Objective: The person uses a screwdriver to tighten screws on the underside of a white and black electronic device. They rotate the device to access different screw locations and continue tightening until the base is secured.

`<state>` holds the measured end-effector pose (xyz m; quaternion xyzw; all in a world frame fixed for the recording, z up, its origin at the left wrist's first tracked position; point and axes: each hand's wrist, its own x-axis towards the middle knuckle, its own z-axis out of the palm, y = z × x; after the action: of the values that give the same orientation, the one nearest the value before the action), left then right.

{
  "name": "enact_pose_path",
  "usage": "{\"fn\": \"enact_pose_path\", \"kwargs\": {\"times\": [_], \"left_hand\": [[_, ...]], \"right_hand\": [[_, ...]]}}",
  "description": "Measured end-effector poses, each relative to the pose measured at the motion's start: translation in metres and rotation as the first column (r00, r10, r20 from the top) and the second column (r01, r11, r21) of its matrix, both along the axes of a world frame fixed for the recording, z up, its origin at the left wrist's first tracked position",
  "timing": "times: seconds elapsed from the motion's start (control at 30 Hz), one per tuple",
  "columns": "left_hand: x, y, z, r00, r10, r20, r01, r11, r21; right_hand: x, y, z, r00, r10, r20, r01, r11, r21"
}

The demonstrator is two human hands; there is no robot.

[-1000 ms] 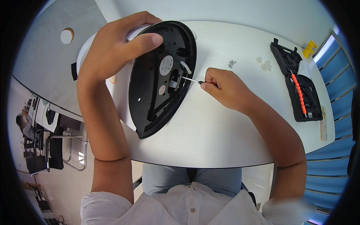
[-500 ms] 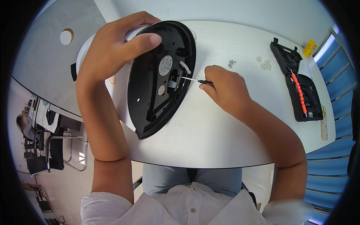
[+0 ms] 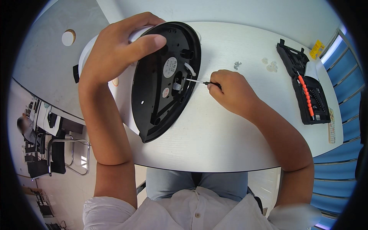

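Observation:
A black, teardrop-shaped base plate (image 3: 151, 94) of a white appliance stands tilted up on the table, its underside facing me. My left hand (image 3: 111, 51) grips its upper left edge, with the thumb lying over the black face and the other fingers out of sight behind. In my right hand (image 3: 234, 92) is a screwdriver (image 3: 199, 81), the fingers closed round its black handle. Its thin metal shaft points left, and the tip reaches into a recess by a small clear plastic piece (image 3: 176, 86). A white cord (image 3: 189, 69) bends out just above the tip.
Several small screws (image 3: 237, 65) and translucent bits (image 3: 271, 66) lie right of the base. Farther right is an open black tool case (image 3: 306, 92) with an orange flexible shaft (image 3: 305, 96). A remote control (image 3: 331, 126) and yellow packet (image 3: 317, 49) sit near the table's right edge.
My right hand has turned and dropped slightly on the screwdriver handle, while the tip stays in the recess. The base has shifted a touch to the right with my left hand.

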<state>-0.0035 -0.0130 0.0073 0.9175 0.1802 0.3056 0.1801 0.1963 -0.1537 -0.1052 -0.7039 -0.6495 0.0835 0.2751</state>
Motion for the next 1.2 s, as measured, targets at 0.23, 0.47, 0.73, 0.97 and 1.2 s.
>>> {"fn": "enact_pose_path", "kwargs": {"times": [0.23, 0.47, 0.73, 0.97, 1.2], "left_hand": [[-0.001, 0.002, -0.001, 1.0, 0.011, -0.01, -0.011, 1.0, 0.007], [-0.001, 0.002, 0.0, 1.0, 0.001, -0.012, -0.001, 1.0, -0.004], [-0.001, 0.003, -0.001, 1.0, -0.006, 0.002, 0.006, 1.0, 0.015], [0.0, 0.002, -0.001, 1.0, -0.013, 0.001, 0.013, 1.0, 0.001], [-0.001, 0.001, -0.001, 1.0, 0.002, 0.007, -0.002, 1.0, -0.005]], "right_hand": [[-0.003, -0.005, 0.005, 0.995, 0.01, 0.101, -0.01, 1.0, -0.003], [-0.008, -0.001, 0.003, 0.989, -0.056, 0.139, 0.068, 0.995, -0.078], [-0.006, -0.005, 0.005, 0.995, -0.004, 0.096, 0.001, 0.999, 0.039], [-0.009, -0.008, 0.009, 0.995, 0.061, 0.081, -0.056, 0.997, -0.055], [-0.015, -0.006, 0.012, 0.99, -0.023, 0.141, 0.049, 0.982, -0.183]]}}
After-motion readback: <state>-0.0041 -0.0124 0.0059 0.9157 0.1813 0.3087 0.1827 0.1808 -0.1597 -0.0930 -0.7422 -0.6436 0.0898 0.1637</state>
